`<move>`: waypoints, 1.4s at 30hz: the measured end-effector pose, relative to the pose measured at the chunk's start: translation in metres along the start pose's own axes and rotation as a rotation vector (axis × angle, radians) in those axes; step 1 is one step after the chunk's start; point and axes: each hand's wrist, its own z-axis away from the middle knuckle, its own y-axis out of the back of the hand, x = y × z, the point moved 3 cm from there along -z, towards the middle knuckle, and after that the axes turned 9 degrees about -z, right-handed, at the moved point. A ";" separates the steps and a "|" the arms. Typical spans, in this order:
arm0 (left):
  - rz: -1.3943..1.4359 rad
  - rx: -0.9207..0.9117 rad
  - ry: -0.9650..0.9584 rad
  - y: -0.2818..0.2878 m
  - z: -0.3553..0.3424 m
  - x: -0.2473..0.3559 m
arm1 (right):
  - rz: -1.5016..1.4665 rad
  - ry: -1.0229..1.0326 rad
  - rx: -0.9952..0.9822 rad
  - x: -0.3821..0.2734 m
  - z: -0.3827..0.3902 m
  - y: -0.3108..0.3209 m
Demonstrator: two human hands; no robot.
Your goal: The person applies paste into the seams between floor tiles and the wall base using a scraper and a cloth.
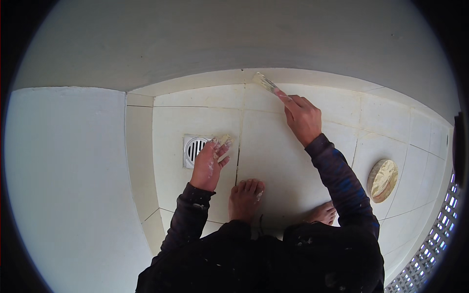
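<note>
1. Drain (193, 151): the landmark, set in the floor.
2. Left hand (207, 168), over the drain's right edge: fingers loosely bent, paste-smeared; whether they grip a lump I cannot tell.
3. Dark joint (238, 156), right of the drain: apparently unfilled.
4. Scraper (267, 84), beyond and right of the drain, gripped by the right hand (304, 119).
5. Pale joint (337, 123), right of the drain: seemingly filled, not wiped clean.
6. Bowl (372, 185), far right of the drain: plenty of paste (384, 177) left.

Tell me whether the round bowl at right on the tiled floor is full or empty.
Not empty: pale paste covers most of what shows inside the round bowl. Exactly how full, I cannot tell.
</note>
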 end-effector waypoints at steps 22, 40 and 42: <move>0.000 0.014 0.015 0.004 0.001 -0.003 | -0.015 0.193 -0.066 0.012 0.005 -0.002; -0.006 0.019 0.004 -0.001 0.002 0.004 | 0.097 0.192 -0.079 0.036 -0.003 0.005; -0.019 0.039 -0.006 0.004 0.003 0.005 | 0.087 0.206 -0.096 0.031 -0.001 0.005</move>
